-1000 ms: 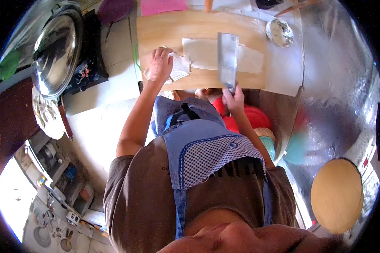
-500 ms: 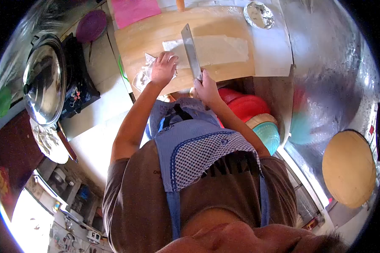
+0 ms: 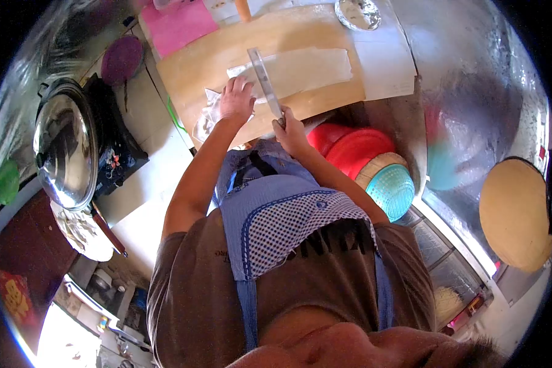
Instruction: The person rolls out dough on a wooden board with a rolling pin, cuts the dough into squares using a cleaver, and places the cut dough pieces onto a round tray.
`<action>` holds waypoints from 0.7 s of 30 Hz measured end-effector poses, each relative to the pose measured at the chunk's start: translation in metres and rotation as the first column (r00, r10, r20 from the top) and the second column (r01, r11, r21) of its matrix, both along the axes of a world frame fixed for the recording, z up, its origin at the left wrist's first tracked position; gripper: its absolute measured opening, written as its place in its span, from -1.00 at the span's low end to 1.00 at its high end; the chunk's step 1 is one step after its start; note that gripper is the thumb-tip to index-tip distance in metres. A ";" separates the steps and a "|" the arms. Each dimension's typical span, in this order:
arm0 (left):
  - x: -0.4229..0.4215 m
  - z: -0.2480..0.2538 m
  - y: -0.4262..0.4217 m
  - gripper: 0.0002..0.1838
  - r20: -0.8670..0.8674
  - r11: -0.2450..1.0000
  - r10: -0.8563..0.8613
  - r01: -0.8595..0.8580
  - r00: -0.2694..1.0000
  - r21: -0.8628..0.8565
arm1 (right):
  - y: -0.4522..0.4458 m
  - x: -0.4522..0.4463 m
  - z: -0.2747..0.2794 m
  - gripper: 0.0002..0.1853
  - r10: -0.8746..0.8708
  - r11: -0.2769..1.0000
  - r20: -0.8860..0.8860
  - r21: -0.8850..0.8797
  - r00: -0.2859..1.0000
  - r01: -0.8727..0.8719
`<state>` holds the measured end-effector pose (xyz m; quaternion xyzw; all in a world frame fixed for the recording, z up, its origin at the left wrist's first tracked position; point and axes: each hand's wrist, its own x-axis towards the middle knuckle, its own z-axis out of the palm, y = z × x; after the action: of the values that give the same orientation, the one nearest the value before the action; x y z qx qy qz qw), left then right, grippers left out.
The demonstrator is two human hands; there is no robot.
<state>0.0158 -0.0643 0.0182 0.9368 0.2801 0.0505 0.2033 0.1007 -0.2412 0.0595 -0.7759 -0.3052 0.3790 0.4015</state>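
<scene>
A long, flat sheet of pale dough (image 3: pixel 313 66) lies across the wooden board (image 3: pixel 193 64). My right hand (image 3: pixel 293 132) grips the handle of a cleaver (image 3: pixel 264 80), whose straight blade crosses the sheet near its left end. Just left of the blade, my left hand (image 3: pixel 237 99) rests with its fingers stretched over the sheet's end. Under and beside that hand are thin, crumpled whitish pieces (image 3: pixel 207 116), partly covered by it; I cannot tell if they are dough or wrapping. Whether the blade's edge touches the dough is unclear.
A foil-like bowl (image 3: pixel 374 23) stands at the back right, and a pink sheet (image 3: pixel 181 27) at the back left. Red basins (image 3: pixel 356 147) and a turquoise colander (image 3: pixel 391 191) sit below the board's right side. A large lidded pan (image 3: pixel 67 147) is at left.
The view has shifted slightly. The cleaver has moved a little left along the sheet and its blade looks narrower, turned more edge-on. My left hand stays beside it.
</scene>
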 end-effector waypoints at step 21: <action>0.049 -0.013 -0.016 -0.54 -0.038 0.988 -0.142 0.144 0.989 0.061 | -0.010 0.037 -0.013 -0.60 -0.049 0.986 0.284 -0.139 0.958 0.092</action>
<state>0.0644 -0.0801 0.0054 0.9612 0.2138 0.0288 0.1718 0.1378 -0.2512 0.0469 -0.8601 -0.3015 0.2729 0.3079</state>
